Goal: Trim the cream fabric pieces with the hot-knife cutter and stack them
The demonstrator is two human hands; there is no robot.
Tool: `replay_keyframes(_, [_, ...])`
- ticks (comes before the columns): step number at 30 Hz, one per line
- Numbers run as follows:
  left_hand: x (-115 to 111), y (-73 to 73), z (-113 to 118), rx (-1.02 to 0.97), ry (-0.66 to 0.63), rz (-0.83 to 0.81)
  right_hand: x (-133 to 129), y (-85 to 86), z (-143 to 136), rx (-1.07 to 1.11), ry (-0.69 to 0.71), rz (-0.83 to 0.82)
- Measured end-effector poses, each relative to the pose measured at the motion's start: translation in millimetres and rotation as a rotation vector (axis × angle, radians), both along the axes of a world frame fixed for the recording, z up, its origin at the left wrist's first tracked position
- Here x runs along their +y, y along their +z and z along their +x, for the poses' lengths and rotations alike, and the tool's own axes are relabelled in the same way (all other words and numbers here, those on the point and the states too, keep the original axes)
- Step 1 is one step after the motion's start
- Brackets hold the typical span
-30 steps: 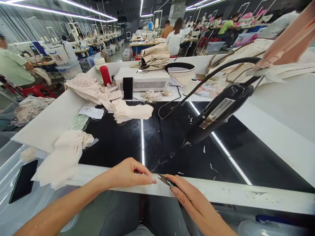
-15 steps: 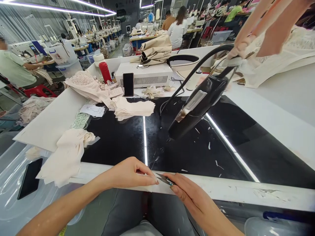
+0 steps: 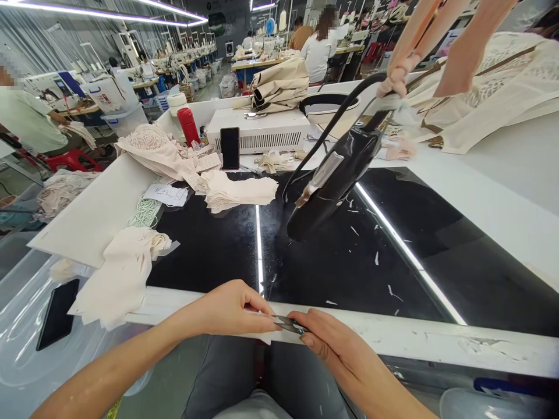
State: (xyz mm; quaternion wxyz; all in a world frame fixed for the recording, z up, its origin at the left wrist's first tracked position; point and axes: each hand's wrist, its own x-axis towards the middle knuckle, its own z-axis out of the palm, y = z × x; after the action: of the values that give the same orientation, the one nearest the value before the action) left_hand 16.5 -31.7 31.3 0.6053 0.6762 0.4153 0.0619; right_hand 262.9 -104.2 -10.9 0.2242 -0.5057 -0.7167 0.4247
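My left hand (image 3: 239, 309) is at the front edge of the table, thumb and fingers pinched on a small piece of pale fabric (image 3: 265, 338) whose corner shows below the fingertips. Most of that piece is hidden by the hand. In my right hand (image 3: 336, 344) is a pair of thread snips (image 3: 290, 325), pointing left. The blade tips reach the fingertips of my left hand, at the pinched fabric. Whether the blades are apart at the tip I cannot tell.
A black corded device (image 3: 334, 183) hangs over the black tabletop (image 3: 209, 250) from pale knotted straps. Stacked beige fabric pieces (image 3: 242, 192) lie behind, more cut pieces (image 3: 120, 273) at left. A phone (image 3: 229, 148) leans on a white box (image 3: 266, 131). Thread scraps dot the tabletop.
The snips' tips have come up to my left fingertips, and a fabric corner now shows below them. The hanging black device has swung to the left.
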Motion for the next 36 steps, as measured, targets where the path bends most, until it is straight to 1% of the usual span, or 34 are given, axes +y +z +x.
replay_keyframes(5, [-1, 2.7, -1, 0.021, 0.007, -0.004, 2, 0.8, -1, 0.007, 0.004, 0.007])
replay_keyframes(11, [-1, 4.6, 0, 0.016, -0.015, 0.005, 2, 3.8, -4, 0.013, 0.024, -0.001])
replay_keyframes(21, [-4, 7.7, 0, 0.046, -0.014, 0.048, 1, 2.8, -6, 0.028, 0.005, 0.02])
replay_keyframes(29, [-7, 9.8, 2, 0.068, -0.003, 0.072, 1, -0.8, -8, -0.016, -0.024, 0.075])
replay_keyframes(36, [-8, 11.9, 3, 0.073, 0.01, 0.078, 0, 0.0, -9, -0.02, -0.041, 0.065])
